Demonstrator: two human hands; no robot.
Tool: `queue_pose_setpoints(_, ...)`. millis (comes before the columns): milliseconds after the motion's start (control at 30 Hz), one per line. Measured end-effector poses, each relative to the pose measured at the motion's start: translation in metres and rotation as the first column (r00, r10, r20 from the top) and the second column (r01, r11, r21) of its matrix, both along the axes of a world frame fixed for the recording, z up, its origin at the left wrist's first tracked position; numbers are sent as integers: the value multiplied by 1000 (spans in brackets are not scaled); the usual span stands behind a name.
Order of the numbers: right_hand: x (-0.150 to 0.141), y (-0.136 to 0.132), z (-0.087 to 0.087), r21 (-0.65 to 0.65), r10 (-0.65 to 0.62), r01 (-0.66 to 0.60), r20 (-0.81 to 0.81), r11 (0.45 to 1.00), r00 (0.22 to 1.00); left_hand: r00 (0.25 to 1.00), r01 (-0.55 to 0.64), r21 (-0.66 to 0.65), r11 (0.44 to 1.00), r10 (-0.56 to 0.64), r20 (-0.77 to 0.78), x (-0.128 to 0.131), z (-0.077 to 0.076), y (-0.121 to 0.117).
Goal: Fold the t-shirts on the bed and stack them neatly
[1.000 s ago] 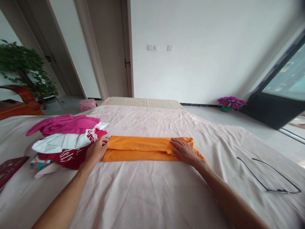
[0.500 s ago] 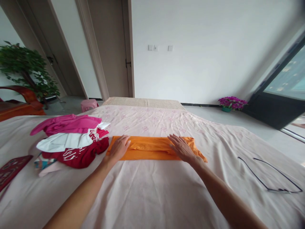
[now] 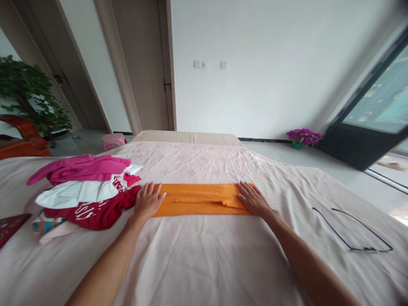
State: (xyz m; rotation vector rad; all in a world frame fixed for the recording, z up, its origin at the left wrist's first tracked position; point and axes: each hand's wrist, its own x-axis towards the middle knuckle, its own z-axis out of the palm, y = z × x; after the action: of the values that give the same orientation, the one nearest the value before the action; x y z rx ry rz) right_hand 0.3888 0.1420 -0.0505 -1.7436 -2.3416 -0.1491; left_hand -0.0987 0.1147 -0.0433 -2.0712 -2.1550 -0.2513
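Fingers [image 3: 150, 191] on orange cloth [image 3: 197, 193] near white-lettered garment [image 3: 106, 216]

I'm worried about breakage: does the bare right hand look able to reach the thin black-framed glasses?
Probably yes. The right hand rests flat on the folded orange cloth, and between it and the glasses I see just wrinkled pale pink sheet, nothing blocking.
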Motion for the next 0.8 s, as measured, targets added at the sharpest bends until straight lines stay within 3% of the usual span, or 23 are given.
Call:
queue_pose_setpoints(133,-12,-2,16,-25,-40,41,25,999,999,997,-65,1,998,65,-41,-6,-1,-2)
queue_pose_setpoints(233,-45,-4,40,-3,0,0,13,1000,1000,997,-65,19,998,66,-50,-6,-3,-2)
queue_pose_setpoints(367,-105,-13,62,-23,197,-199,-47,980,979,996,-52,55,997,55,-64,-5,-8,-1)
queue_pose_setpoints(500,-136,-25,55,-128,448,-455,-78,881,890,997,-58,151,987,65,-40,-6,-8,-3)
queue_pose_setpoints(567,-137,-29,47,-181,523,-532,-99,827,846,1000,30,245,969,-28,-11,-4,-2,-7)
queue_pose_setpoints(633,-133,-31,41,-199,545,-558,-122,805,830,969,232,308,923,-248,14,2,6,-11)
queue_pose_setpoints(700,-130,-31,39,-193,542,-561,-146,805,828,878,436,324,840,-476,53,12,13,-16)
queue_pose_setpoints(800,-127,-29,40,-175,542,-569,-181,804,821,763,578,286,765,-630,143,28,19,-22)
